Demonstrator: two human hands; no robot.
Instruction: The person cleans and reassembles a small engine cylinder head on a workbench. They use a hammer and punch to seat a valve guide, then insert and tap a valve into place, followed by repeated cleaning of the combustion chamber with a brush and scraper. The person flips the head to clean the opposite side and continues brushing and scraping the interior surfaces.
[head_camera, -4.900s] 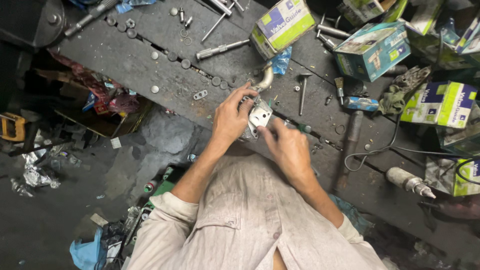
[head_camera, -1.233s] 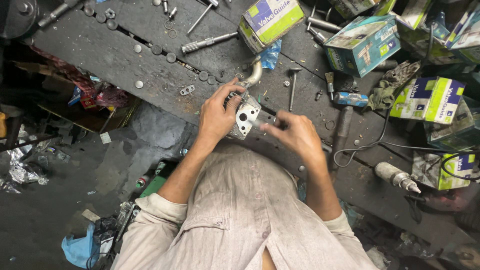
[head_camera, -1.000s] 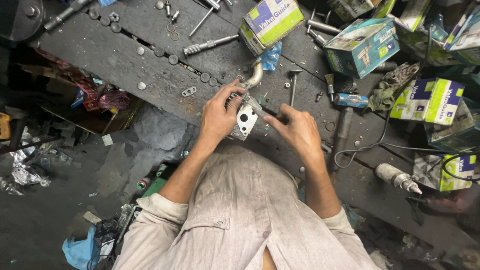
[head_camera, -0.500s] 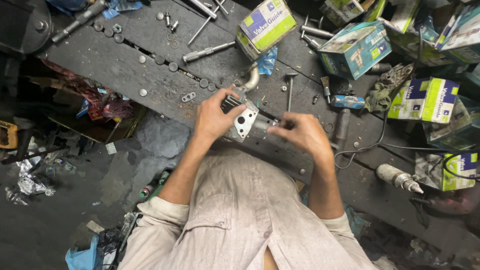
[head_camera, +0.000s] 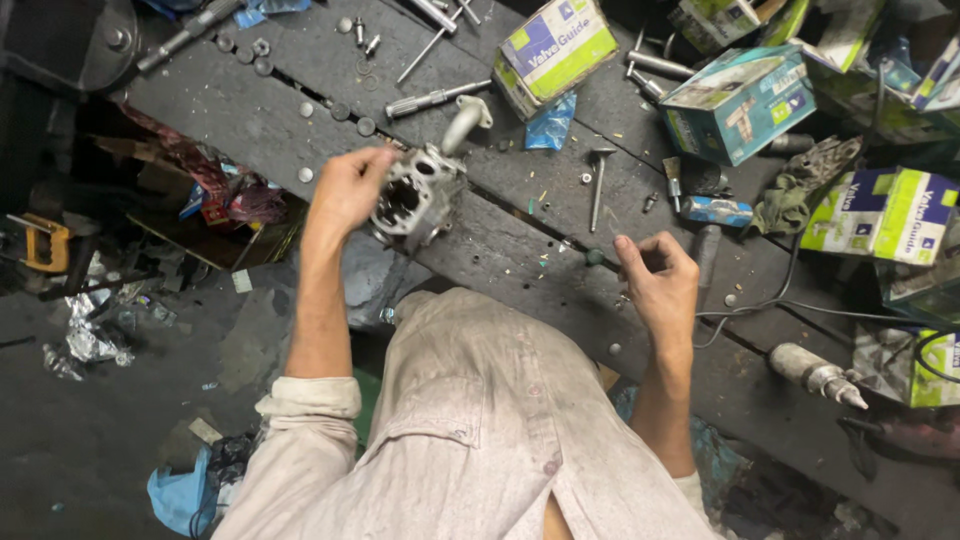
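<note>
Here, left hand gripping metal cylinder head, right hand empty, fingers loosely curled.

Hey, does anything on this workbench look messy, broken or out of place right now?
Yes. Washers, bolts and a loose valve lie scattered over the bench, and a torn-open teal box lies tipped.
</note>
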